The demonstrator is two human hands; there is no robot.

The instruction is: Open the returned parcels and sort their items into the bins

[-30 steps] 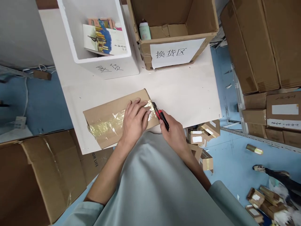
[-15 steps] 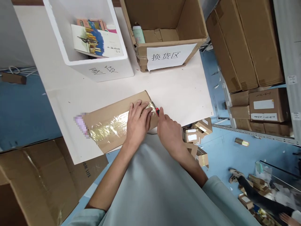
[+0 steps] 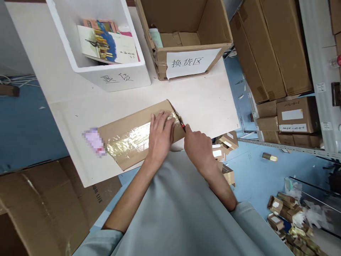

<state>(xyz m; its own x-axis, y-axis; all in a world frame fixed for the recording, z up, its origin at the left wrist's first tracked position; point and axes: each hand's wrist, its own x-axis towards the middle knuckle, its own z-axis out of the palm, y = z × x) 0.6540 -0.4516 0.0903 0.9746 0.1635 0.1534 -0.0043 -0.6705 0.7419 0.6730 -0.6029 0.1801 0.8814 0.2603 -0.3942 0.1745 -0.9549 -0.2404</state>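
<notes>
A long cardboard box (image 3: 130, 142) with shiny clear tape along its top lies slanted on the white table (image 3: 207, 106). My left hand (image 3: 160, 137) rests on the box near its right end, fingers spread a little and pressing on the tape. In my right hand (image 3: 198, 149) is a cutter (image 3: 182, 125) with a red and black body; its tip is at the box's right end, where the edge looks parted. A blurred purple item (image 3: 94, 142) lies at the box's left end.
Behind the box stand a white foam bin (image 3: 128, 80) holding books and an open carton (image 3: 160, 65) with a paper label and a small bottle inside. Shelves with cartons (image 3: 298, 113) are at the right. Small boxes (image 3: 275, 220) litter the floor; a large carton (image 3: 53, 199) is at lower left.
Both hands and the box have shifted slightly to the right. The cutter has moved along the box's right end, and the edge there gapes more. The person's leg at lower right has left the view.
</notes>
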